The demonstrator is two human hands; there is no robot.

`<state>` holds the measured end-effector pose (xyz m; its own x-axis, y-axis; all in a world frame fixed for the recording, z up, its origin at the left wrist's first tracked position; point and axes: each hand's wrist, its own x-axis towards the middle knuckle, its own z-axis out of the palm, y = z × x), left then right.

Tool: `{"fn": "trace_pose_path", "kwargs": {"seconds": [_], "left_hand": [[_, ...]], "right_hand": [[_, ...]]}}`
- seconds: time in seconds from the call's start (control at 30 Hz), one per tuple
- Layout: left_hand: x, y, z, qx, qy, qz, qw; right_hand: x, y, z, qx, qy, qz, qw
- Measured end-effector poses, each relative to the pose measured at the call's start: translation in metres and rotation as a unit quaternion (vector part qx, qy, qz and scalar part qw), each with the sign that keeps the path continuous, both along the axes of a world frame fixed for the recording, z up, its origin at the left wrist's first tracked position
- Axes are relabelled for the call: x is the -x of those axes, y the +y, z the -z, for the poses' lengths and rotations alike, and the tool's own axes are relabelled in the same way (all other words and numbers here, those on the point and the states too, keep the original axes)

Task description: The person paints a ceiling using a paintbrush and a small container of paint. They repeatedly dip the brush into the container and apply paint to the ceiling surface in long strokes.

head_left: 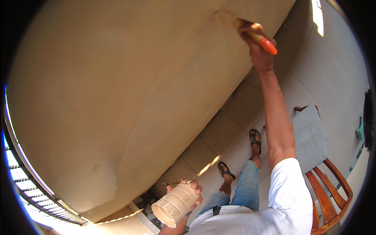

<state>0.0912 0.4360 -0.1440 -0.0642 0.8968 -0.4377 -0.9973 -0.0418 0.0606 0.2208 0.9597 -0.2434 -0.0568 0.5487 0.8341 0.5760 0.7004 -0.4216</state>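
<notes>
My right hand point(256, 39) reaches up to the far right part of a beige wall point(117, 86), its fingers wrapped round a paintbrush point(268, 45) with a red-tipped handle. The pale bristles rest against the wall and look slightly blurred. Low in the picture, my left hand point(196, 191) grips a cream-coloured, ribbed plastic cup point(175, 203) from its far end. The cup is tilted with its mouth toward the lower left; its inside looks coated in a cream colour, and how much it contains is hidden. Darker, damp-looking patches show on the wall's lower left.
A wooden chair point(327, 199) with a grey seat stands at my right on the tiled floor point(301, 82). Farther right is a small green object point(359, 128). A dark metal railing point(35, 192) curves along the left edge. My sandalled feet are close to the wall's base.
</notes>
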Motion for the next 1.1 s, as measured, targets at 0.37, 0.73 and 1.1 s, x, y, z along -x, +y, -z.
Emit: {"fn": "trace_pose_path", "kwargs": {"seconds": [0.37,0.73,1.1], "left_hand": [[-0.013,0.033,-0.009,-0.048,0.009,0.027,0.998],[-0.013,0.016,0.002,-0.057,-0.016,0.015,0.998],[-0.009,0.028,-0.003,-0.059,-0.002,0.021,0.998]], "right_hand": [[0.105,-0.221,-0.047,0.132,0.127,-0.453,0.872],[0.043,-0.046,-0.049,0.033,0.247,-0.186,0.95],[0.099,-0.189,-0.068,0.077,0.164,-0.48,0.859]]}}
